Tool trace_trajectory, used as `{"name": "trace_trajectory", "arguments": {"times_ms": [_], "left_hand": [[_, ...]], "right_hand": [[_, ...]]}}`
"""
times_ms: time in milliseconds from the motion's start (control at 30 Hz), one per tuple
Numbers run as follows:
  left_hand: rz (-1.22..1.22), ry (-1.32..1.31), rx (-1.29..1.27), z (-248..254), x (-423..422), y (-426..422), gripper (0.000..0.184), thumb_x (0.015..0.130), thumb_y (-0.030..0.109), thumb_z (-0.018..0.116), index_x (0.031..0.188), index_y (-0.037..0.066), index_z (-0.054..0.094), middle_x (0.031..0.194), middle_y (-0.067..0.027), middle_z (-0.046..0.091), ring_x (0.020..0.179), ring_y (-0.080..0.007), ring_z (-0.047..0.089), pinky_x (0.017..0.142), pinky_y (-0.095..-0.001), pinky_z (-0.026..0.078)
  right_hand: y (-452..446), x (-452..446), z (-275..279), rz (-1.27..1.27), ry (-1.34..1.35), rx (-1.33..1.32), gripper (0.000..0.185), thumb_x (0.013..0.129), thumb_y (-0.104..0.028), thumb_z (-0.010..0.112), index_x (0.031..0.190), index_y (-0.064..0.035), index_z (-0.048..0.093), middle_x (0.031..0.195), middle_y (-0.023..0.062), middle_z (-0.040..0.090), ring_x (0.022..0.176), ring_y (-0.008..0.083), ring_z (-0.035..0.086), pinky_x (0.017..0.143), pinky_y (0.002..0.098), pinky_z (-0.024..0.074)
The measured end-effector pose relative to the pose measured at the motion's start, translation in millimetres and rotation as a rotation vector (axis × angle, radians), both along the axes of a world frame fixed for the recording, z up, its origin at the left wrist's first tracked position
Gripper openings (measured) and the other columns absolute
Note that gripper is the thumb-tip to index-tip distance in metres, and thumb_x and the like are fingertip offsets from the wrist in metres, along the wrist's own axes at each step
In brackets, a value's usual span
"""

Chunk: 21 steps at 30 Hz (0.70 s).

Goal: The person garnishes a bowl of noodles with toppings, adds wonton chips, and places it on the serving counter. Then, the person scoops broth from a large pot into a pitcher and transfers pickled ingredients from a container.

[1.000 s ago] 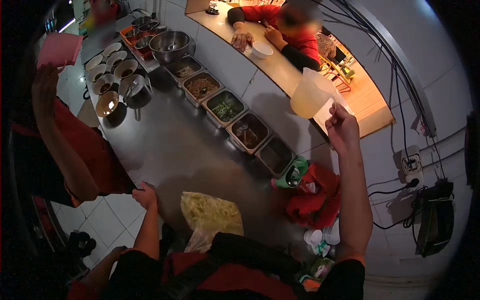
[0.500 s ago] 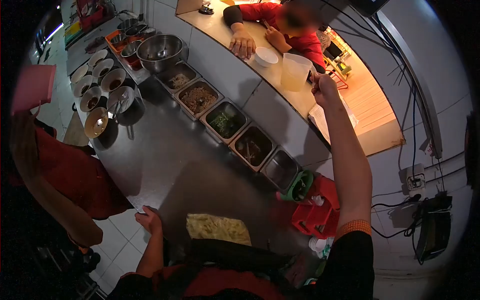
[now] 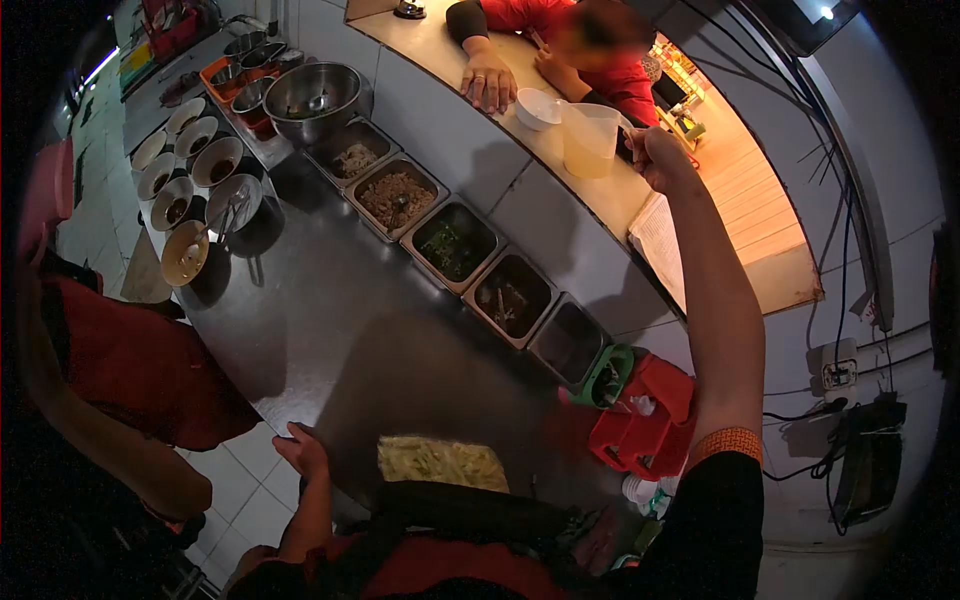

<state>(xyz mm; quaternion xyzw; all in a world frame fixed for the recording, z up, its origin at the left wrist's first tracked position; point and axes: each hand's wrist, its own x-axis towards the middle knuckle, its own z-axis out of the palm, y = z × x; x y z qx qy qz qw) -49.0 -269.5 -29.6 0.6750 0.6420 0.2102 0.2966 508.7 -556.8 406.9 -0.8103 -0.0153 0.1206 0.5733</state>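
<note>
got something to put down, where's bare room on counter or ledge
Widest: the middle of the steel counter, between the bowls, the metal pans, the bagged yellow food and the left hand. Smaller: the ledge left of the other person's hand. Crowded: the far-left end, with the bowls; around the red basket; the ledge by the pitcher.

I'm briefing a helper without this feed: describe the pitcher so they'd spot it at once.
Find the bright serving ledge that slants across the top of the view. Near its middle, gripped by the camera wearer's right hand, is the pitcher. Unlike the small white bowl beside it, it is tall, translucent and yellowish lower down.
</note>
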Motion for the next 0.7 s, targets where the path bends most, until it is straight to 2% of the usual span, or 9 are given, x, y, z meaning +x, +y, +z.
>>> {"name": "trace_trajectory", "arguments": {"times_ms": [100, 233, 300, 433, 500, 633, 700], "left_hand": [[0.006, -0.026, 0.102, -5.2, 0.5, -0.7, 0.048, 0.095, 0.035, 0.046, 0.107, -0.011, 0.042, 0.104, -0.0338, 0.049, 0.098, -0.0474, 0.048, 0.086, -0.0485, 0.038], [-0.038, 0.023, 0.048, -0.6, -1.6, 2.7, 0.047, 0.095, 0.036, 0.045, 0.104, -0.010, 0.043, 0.101, -0.0322, 0.050, 0.095, -0.0468, 0.049, 0.084, -0.0480, 0.039], [-0.010, -0.003, 0.020, 14.4, 4.3, -1.8, 0.047, 0.095, 0.036, 0.044, 0.101, -0.010, 0.042, 0.098, -0.0301, 0.050, 0.094, -0.0458, 0.050, 0.082, -0.0476, 0.039], [-0.006, -0.021, 0.061, 13.4, 4.0, -2.0, 0.047, 0.096, 0.037, 0.043, 0.100, -0.010, 0.041, 0.098, -0.0287, 0.049, 0.095, -0.0449, 0.050, 0.082, -0.0472, 0.040], [-0.034, -0.030, -0.116, 23.1, 3.6, -0.2, 0.060, 0.096, 0.038, 0.043, 0.121, -0.016, 0.038, 0.120, -0.0348, 0.045, 0.112, -0.0457, 0.046, 0.096, -0.0460, 0.036], [-0.028, -0.027, -0.112, 9.9, 1.3, -0.2, 0.062, 0.096, 0.040, 0.042, 0.122, -0.016, 0.037, 0.122, -0.0347, 0.043, 0.112, -0.0455, 0.046, 0.095, -0.0464, 0.037], [-0.006, -0.045, 0.021, -7.5, -1.9, 0.0, 0.050, 0.096, 0.037, 0.042, 0.110, -0.012, 0.039, 0.106, -0.0305, 0.047, 0.101, -0.0453, 0.048, 0.086, -0.0472, 0.038]], "right_hand": [[1.4, 6.3, 2.7, 0.011, 0.013, -0.042, 0.014, 0.080, -0.010, 0.052, 0.066, -0.0066, 0.053, 0.053, -0.0013, 0.041, 0.040, 0.0102, 0.033, 0.040, 0.0254, 0.0257], [4.4, 5.2, 6.1, 0.011, -0.003, -0.104, 0.014, 0.080, -0.010, 0.052, 0.066, -0.0070, 0.053, 0.052, -0.0018, 0.040, 0.040, 0.0103, 0.032, 0.040, 0.0256, 0.0255], [6.1, 1.6, 10.1, 0.104, -0.016, -0.151, 0.016, 0.079, -0.010, 0.053, 0.063, -0.0085, 0.053, 0.052, -0.0020, 0.040, 0.041, 0.0104, 0.033, 0.041, 0.0260, 0.0258], [6.9, 8.4, 8.9, 0.017, 0.044, -0.123, 0.019, 0.078, -0.010, 0.054, 0.059, -0.0109, 0.051, 0.052, -0.0025, 0.039, 0.041, 0.0109, 0.033, 0.041, 0.0269, 0.0261], [10.7, 4.2, 12.0, 0.008, 0.007, -0.208, 0.021, 0.075, -0.010, 0.055, 0.055, -0.0127, 0.049, 0.051, -0.0028, 0.038, 0.042, 0.0118, 0.032, 0.042, 0.0275, 0.0261], [9.1, 16.4, 11.4, -0.012, 0.021, -0.252, 0.020, 0.074, -0.009, 0.053, 0.055, -0.0128, 0.048, 0.051, -0.0024, 0.038, 0.042, 0.0119, 0.031, 0.042, 0.0275, 0.0253], [12.3, 9.9, 18.2, 0.026, 0.054, -0.235, 0.018, 0.073, -0.009, 0.051, 0.056, -0.0124, 0.048, 0.050, -0.0021, 0.037, 0.040, 0.0113, 0.029, 0.041, 0.0271, 0.0231]]}}
